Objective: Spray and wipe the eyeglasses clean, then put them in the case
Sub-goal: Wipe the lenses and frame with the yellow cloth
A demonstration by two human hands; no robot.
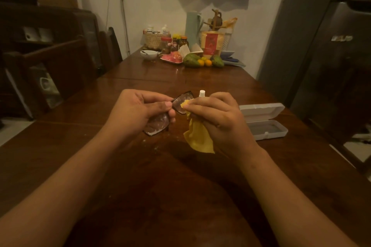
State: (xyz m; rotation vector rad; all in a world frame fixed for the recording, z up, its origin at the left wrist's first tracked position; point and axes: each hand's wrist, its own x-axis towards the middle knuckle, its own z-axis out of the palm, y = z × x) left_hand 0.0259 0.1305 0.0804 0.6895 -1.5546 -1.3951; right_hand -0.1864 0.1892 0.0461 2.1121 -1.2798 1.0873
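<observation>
1. Brown wooden table (180,186) fills the head view in a dim room, with a grey fridge (331,56) on the right.
2. Left hand (140,110) pinches the eyeglasses (158,124) at the middle of the frame. It hides part of them.
3. Right hand (218,114) grips a yellow cloth (198,136) and presses it on the far lens. The near lens has wet spots.
4. Only the white top of the spray bottle (202,93) peeks out behind the right hand.
5. White case (263,120) lies open on the table, right of the hands.
6. Fruit (196,60) and a red packet (211,43) sit far away. Its writing is too blurry to read.
</observation>
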